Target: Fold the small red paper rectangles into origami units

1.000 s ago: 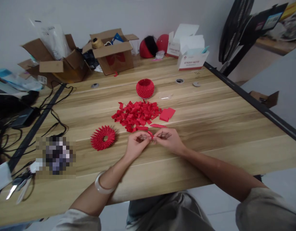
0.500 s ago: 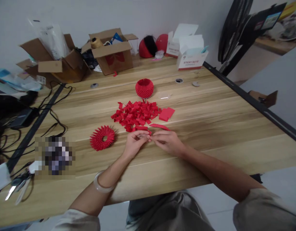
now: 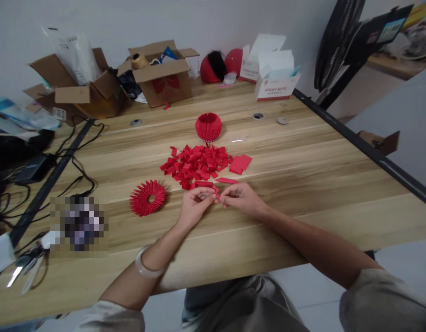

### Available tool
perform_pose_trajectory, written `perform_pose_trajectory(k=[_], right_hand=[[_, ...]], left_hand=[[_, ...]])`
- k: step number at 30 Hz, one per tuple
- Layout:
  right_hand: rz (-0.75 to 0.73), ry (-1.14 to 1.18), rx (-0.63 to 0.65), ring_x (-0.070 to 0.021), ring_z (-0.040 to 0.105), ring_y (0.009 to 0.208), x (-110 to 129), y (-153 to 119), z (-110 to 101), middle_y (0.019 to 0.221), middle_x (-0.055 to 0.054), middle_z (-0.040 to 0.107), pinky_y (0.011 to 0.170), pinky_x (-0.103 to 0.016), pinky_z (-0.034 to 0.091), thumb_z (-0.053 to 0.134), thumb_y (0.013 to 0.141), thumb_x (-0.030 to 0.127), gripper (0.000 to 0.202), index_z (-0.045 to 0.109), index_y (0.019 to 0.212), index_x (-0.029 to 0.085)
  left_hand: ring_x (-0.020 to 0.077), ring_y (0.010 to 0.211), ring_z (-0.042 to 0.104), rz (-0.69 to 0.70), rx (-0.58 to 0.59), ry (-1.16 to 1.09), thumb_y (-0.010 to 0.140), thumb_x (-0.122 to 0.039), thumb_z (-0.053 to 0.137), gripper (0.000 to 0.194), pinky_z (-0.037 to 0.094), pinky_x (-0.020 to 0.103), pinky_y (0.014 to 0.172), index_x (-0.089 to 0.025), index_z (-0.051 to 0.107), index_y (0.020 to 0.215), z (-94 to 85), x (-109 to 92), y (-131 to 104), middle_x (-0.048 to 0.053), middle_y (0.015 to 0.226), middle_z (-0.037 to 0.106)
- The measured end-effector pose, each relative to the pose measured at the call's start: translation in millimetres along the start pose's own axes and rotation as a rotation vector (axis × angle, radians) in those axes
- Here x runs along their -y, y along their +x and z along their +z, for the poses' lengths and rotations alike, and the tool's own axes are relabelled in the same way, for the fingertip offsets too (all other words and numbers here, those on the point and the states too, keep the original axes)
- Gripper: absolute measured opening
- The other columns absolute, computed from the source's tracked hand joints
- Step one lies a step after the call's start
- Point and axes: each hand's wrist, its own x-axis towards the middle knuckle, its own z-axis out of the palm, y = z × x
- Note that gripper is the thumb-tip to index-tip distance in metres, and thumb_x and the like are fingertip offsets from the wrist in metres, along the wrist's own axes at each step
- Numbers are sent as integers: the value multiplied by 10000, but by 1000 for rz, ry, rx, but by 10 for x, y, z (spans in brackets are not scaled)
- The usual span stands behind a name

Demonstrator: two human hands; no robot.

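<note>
Both grips I see clamped on one red paper piece [image 3: 217, 195]: left hand [image 3: 195, 206], right hand [image 3: 241, 199], beside the paper pile [image 3: 197, 165].

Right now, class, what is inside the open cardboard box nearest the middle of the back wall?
Inside the open cardboard box, a tan twine ball and blue packet show at the top; anything deeper is hidden by its walls.
</note>
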Motion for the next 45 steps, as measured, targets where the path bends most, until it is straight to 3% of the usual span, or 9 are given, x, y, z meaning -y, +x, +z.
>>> perform_pose_trajectory(k=[7, 11, 15, 22, 24, 28, 32, 35, 45], right_hand=[[3, 38, -35, -117, 616, 583, -32, 30, -22, 594, 4, 643, 634, -251, 504, 657, 608, 197, 77, 647, 666, 147], [-75, 67, -173, -123, 628, 603, -34, 38, -16, 654, -13, 665, 627, -257, 513, 654, 653, 254, 147, 659, 753, 147], [-124, -23, -175, -129, 620, 571, -36, 16, -2, 635, -26, 664, 564, -246, 496, 665, 670, 283, 154, 663, 735, 144], [-376, -265, -231, -148, 616, 657, 21, -26, 5, 707, -49, 680, 628, -269, 485, 636, 703, 247, 98, 690, 672, 171], [-313, -155, -167, -149, 615, 678, 14, -6, -18, 729, -45, 678, 639, -270, 482, 645, 697, 262, 106, 688, 665, 171], [-40, 127, -40, -115, 590, 604, -48, 59, -73, 661, -18, 670, 626, -253, 461, 703, 632, 257, 103, 688, 652, 157], [124, 323, -24, -88, 572, 551, -58, 77, -72, 594, -1, 655, 594, -227, 437, 756, 538, 191, 140, 645, 607, 142], [157, 383, -52, -87, 583, 558, -31, 62, -57, 603, 1, 658, 597, -224, 438, 770, 501, 150, 197, 603, 605, 140], [109, 258, -53, -81, 563, 539, -11, 49, -77, 596, 14, 632, 580, -222, 430, 758, 536, 197, 210, 573, 620, 143]], left_hand=[[119, 560, 629, 19, -23, 21, 601, -233, 746, 191, 512, 234, 599, -124, 650, 724, 6, -39, -4, 30, 604, 678], [115, 552, 615, 8, 36, 35, 587, -204, 738, 165, 494, 224, 575, -125, 645, 698, 30, -44, -27, 29, 602, 672], [101, 557, 603, -6, 89, 61, 599, -171, 713, 130, 478, 206, 573, -123, 641, 696, 54, -24, -56, 29, 619, 674], [99, 573, 599, 63, 58, 129, 621, -148, 682, 123, 479, 201, 582, -116, 645, 734, 44, 2, -55, 34, 642, 671], [104, 581, 605, 86, 58, 176, 630, -149, 673, 124, 482, 204, 588, -113, 651, 746, 36, 6, -58, 44, 659, 678], [112, 587, 610, 134, 112, 272, 664, -158, 649, 122, 478, 205, 576, -113, 660, 777, 17, 10, -70, 60, 690, 691], [112, 551, 593, 151, 134, 335, 679, -183, 644, 108, 459, 201, 534, -111, 660, 758, 13, 9, -78, 59, 656, 680], [117, 547, 591, 130, 126, 314, 674, -195, 646, 108, 463, 209, 536, -111, 654, 742, 21, 3, -78, 56, 635, 670], [112, 548, 589, 69, 142, 229, 639, -193, 664, 122, 459, 210, 543, -115, 653, 731, 43, -32, -79, 52, 631, 674]])
